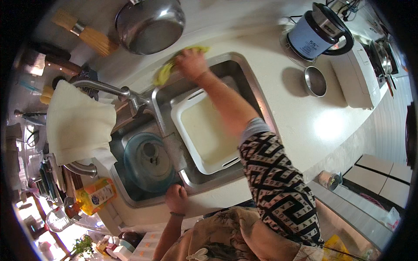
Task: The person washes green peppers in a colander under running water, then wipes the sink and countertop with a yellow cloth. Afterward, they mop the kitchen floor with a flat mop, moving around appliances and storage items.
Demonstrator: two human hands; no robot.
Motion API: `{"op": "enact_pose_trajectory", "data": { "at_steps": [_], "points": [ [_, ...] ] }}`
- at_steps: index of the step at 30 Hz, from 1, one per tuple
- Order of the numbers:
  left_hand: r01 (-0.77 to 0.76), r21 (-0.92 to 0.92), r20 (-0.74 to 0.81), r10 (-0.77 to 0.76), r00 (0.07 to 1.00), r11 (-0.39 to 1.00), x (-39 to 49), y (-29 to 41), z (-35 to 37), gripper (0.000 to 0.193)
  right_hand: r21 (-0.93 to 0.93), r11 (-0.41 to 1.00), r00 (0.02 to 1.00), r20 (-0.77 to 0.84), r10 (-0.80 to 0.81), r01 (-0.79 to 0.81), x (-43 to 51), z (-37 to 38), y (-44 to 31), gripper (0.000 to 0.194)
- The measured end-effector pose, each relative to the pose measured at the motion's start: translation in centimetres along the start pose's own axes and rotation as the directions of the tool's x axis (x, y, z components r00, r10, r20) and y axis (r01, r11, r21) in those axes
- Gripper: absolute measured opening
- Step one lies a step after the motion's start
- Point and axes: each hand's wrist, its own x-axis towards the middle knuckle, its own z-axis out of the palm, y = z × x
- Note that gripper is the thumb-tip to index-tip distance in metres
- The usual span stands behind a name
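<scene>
My right hand [191,65] presses a yellow-green cloth [165,73] onto the counter strip behind the double sink. My left hand [176,198], its fingers curled, rests at the sink's front rim; whether it holds anything is hidden. Under my right forearm a white plastic basin [187,138] with cloudy liquid sits in the right bowl of the steel sink [261,98]. In the left bowl is a translucent blue basin [130,169]. Between the cloth and a pale hanging towel [81,124] stands the steel faucet [134,99].
A steel pot [150,29] and a wooden-handled brush [88,36] hang at the back wall. On the right counter are an electric kettle [308,36], a small steel bowl [315,81] and a white appliance [354,78]. A yellow dish soap bottle [96,196] is left of the sink.
</scene>
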Motion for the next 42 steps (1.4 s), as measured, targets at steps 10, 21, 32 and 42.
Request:
{"op": "enact_pose_trajectory", "data": {
  "at_steps": [10,21,32,42],
  "points": [
    [0.007,0.028,0.109,-0.010,0.994,1.000,-0.3,-0.4,-0.3,0.009,-0.280,0.851,0.844,0.188,0.503,-0.445,-11.4,-9.7,18.5,0.042],
    [-0.150,0.025,-0.059,0.151,0.987,0.988,-0.2,-0.5,0.1,0.008,-0.308,0.839,0.816,0.241,0.526,-0.449,-36.1,-18.9,7.9,0.032],
    [-0.161,-0.409,-0.172,0.097,0.980,0.898,-0.2,-2.4,-2.7,0.005,-0.402,0.525,0.521,0.129,0.844,-0.750,-43.6,-26.7,19.9,0.041],
    [-0.073,-0.371,-0.457,-0.113,0.882,0.926,-3.0,-10.7,-11.2,0.004,-0.251,0.900,0.884,0.221,0.412,-0.357,-44.8,-21.2,-8.2,0.046]
  ]
}}
